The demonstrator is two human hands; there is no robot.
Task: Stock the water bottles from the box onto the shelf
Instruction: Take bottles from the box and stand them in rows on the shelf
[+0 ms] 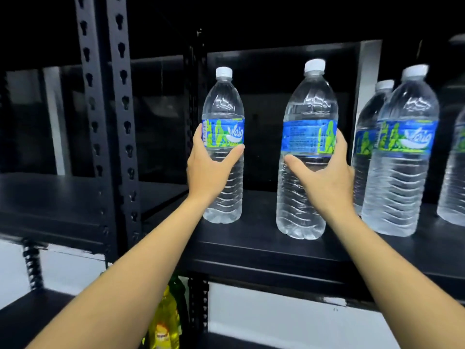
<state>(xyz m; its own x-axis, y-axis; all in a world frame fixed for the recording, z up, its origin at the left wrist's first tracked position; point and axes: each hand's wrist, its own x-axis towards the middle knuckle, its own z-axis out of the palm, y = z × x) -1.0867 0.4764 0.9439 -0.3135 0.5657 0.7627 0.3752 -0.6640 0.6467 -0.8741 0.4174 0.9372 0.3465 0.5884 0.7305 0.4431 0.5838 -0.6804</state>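
As the fingers (198, 134) wrap each bottle at its label, the left hand (211, 170) holds the left bottle (223, 102) and the right hand (327, 180) the right bottle (308, 104) — both upright, ahead of the palms, bases at or barely above the shelf (251, 250) — I cannot tell which. Stocked bottles (402, 172) stand just right of the right hand, so free space lies leftward

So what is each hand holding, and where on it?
The left hand grips the leftmost bottle round its middle, at the label's lower edge; the right hand grips the next bottle likewise.
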